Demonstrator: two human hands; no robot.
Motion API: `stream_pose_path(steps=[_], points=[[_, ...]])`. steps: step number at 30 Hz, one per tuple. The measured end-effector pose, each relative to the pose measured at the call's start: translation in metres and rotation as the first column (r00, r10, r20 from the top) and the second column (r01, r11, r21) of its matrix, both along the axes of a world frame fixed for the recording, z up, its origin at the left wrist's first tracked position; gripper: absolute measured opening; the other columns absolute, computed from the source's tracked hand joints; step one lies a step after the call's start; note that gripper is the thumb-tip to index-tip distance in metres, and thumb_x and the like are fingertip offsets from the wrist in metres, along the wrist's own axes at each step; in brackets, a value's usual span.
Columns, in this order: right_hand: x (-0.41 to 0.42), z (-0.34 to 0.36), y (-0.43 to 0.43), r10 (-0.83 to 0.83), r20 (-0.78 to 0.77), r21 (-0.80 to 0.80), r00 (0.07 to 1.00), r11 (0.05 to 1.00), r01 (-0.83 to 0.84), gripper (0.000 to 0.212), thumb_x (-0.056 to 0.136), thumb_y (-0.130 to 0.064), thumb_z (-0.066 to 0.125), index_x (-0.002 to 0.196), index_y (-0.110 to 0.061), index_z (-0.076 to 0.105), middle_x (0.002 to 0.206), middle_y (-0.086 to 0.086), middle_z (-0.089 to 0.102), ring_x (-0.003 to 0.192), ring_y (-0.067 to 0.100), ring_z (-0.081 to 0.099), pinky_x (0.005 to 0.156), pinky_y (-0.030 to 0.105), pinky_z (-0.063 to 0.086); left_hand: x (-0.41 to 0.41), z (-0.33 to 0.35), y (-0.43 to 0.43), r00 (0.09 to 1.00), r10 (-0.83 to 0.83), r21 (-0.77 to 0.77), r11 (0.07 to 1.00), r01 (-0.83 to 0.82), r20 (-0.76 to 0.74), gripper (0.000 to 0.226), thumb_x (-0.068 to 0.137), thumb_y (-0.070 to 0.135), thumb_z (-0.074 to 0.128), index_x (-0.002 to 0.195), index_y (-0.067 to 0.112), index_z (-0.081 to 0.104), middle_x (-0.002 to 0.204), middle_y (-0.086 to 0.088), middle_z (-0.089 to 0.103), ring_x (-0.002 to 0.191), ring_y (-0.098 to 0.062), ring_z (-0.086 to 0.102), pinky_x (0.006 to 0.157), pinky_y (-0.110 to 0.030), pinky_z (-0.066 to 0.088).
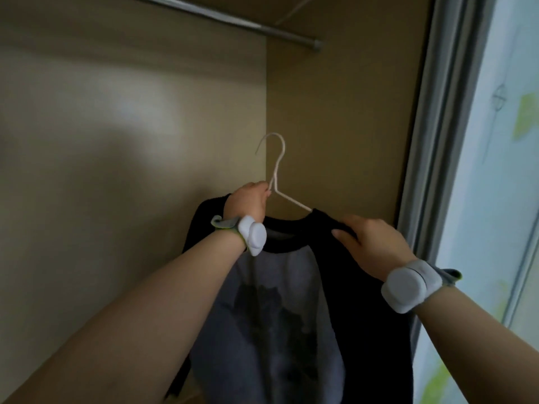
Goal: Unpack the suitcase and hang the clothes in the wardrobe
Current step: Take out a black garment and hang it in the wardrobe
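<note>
My left hand (249, 204) grips a white wire hanger (276, 170); my right hand (373, 246) pinches the grey-and-black shirt (277, 330) draped on it.

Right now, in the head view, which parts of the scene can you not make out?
Head view only:
1. white wire hanger: one arm hidden behind left hand, the other's end inside raglan shirt.
2. shirt print: too dark and blurred; hem cut by bottom edge.
3. wardrobe rail: left end cut by top edge.
4. suitcase: outside the frame.
</note>
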State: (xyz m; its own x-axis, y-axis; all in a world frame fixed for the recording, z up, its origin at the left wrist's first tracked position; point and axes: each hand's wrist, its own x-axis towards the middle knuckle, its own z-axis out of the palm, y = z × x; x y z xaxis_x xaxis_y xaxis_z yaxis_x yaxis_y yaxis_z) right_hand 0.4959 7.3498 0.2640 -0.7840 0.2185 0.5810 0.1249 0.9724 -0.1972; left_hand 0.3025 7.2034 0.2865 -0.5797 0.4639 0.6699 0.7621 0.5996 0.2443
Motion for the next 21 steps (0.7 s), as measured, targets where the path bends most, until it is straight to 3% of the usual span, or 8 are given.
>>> stream_pose_path(steps=[4, 6, 8, 11, 13, 21], points=[[0.005, 0.023, 0.007, -0.051, -0.090, 0.000, 0.995, 0.999, 0.052, 0.024, 0.095, -0.034, 0.047, 0.102, -0.021, 0.066, 0.088, 0.002, 0.068, 0.082, 0.025, 0.063, 0.064, 0.033, 0.047, -0.001, 0.024, 0.002, 0.998, -0.036, 0.098, 0.995, 0.031, 0.053, 0.023, 0.098, 0.020, 0.042, 0.085, 0.005, 0.052, 0.094, -0.021, 0.062, 0.088, -0.037, 0.058, 0.070, -0.038, 0.043], [0.006, 0.043, 0.013, -0.062, -0.149, -0.015, 0.987, 0.998, 0.061, 0.023, 0.095, -0.032, 0.049, 0.099, -0.019, 0.068, 0.082, 0.001, 0.067, 0.077, 0.024, 0.062, 0.061, 0.031, 0.045, 0.004, 0.043, 0.004, 0.995, -0.096, 0.214, 0.973, 0.085, 0.041, 0.022, 0.095, 0.016, 0.046, 0.108, 0.004, 0.060, 0.108, -0.018, 0.065, 0.100, -0.034, 0.059, 0.081, -0.036, 0.045], [0.007, 0.070, 0.019, -0.076, -0.214, -0.030, 0.974, 0.997, 0.071, 0.023, 0.094, -0.029, 0.051, 0.093, -0.014, 0.068, 0.075, 0.002, 0.065, 0.072, 0.024, 0.061, 0.060, 0.032, 0.046, 0.011, 0.063, 0.005, 0.991, -0.131, 0.282, 0.951, 0.127, -0.005, 0.033, 0.093, 0.011, 0.048, 0.125, 0.008, 0.056, 0.119, -0.015, 0.062, 0.108, -0.031, 0.057, 0.089, -0.032, 0.044], [0.006, 0.114, 0.024, -0.115, -0.326, -0.026, 0.938, 0.993, 0.113, 0.026, 0.093, -0.030, 0.052, 0.096, -0.010, 0.068, 0.083, 0.011, 0.067, 0.077, 0.031, 0.063, 0.066, 0.039, 0.052, 0.021, 0.091, 0.008, 0.987, -0.145, 0.322, 0.933, 0.161, -0.076, 0.034, 0.093, 0.013, 0.049, 0.126, 0.009, 0.055, 0.123, -0.013, 0.060, 0.113, -0.029, 0.055, 0.093, -0.032, 0.043], [0.004, 0.143, 0.022, -0.156, -0.384, -0.028, 0.910, 0.987, 0.158, 0.025, 0.093, -0.030, 0.052, 0.101, -0.012, 0.068, 0.089, 0.013, 0.067, 0.083, 0.034, 0.062, 0.067, 0.037, 0.050, 0.027, 0.105, 0.011, 0.985, -0.148, 0.336, 0.926, 0.171, -0.092, 0.032, 0.093, 0.017, 0.051, 0.124, 0.011, 0.056, 0.123, -0.010, 0.061, 0.114, -0.027, 0.055, 0.092, -0.031, 0.043], [-0.036, 0.223, 0.026, -0.330, -0.268, -0.161, 0.905, 0.942, 0.296, 0.026, 0.095, -0.028, 0.051, 0.097, -0.008, 0.067, 0.066, 0.007, 0.052, 0.054, 0.021, 0.046, 0.054, 0.025, 0.038, 0.039, 0.138, 0.008, 0.983, -0.165, 0.407, 0.895, 0.184, -0.081, 0.027, 0.092, 0.021, 0.052, 0.117, 0.015, 0.061, 0.115, -0.004, 0.065, 0.108, -0.022, 0.059, 0.090, -0.027, 0.046]])
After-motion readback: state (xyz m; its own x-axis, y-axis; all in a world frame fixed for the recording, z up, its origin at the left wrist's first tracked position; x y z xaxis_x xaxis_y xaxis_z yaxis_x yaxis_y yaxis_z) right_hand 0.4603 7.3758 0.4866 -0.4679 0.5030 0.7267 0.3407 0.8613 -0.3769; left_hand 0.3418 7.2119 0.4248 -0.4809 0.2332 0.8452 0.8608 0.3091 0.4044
